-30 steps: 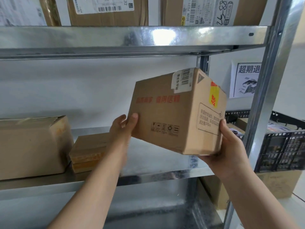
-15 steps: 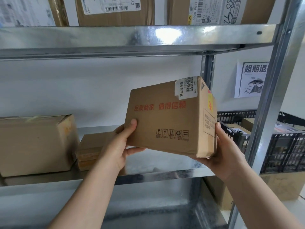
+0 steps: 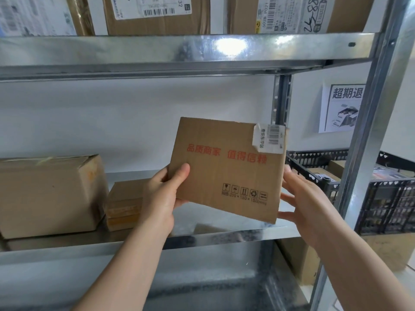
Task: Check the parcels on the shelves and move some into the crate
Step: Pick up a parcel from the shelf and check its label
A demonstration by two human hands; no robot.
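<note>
At centre frame, your left hand point(image 3: 160, 199) pinches the cardboard box point(image 3: 226, 171) at its lower left corner, thumb on the front face, other fingers hidden behind. Your right hand point(image 3: 307, 205) touches its right edge with straight, spread fingers. The box hangs tilted above the middle shelf point(image 3: 224, 237); the black crate point(image 3: 386, 198) sits further back, right of frame.

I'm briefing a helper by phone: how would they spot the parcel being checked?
Find the middle level of the silver metal shelf rack. Held up in front of it, between the left hand and right hand, is a brown cardboard box. Unlike the plain brown boxes resting on the shelf, it carries red printed characters and a white barcode sticker.
</note>
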